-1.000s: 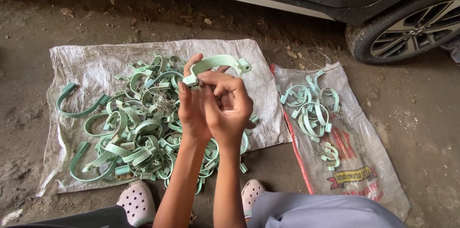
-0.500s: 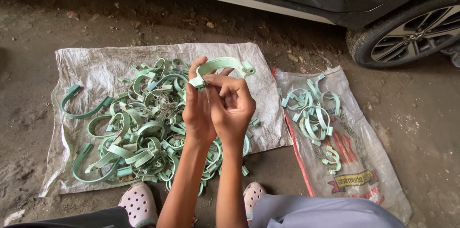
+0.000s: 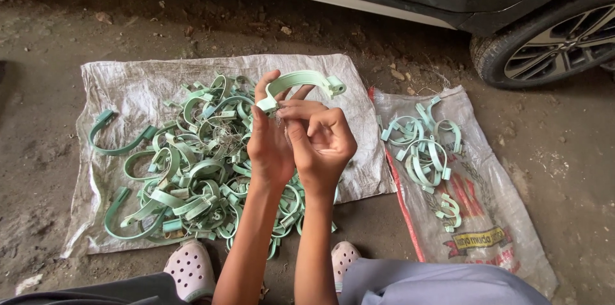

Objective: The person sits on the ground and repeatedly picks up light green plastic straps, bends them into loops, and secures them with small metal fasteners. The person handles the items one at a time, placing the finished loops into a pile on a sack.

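Both hands, left hand (image 3: 269,145) and right hand (image 3: 320,141), pinch one curved pale-green plastic clamp (image 3: 301,81), raised above the heaped clamps (image 3: 192,170) on the white sack (image 3: 128,81).

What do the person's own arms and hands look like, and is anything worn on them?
Both forearms are bare up to the bottom edge of the picture; no sleeve shows. The left hand and the right hand wear no gloves, and I see no ring, watch or bracelet. The arms are slim and the fingers are long and thin.
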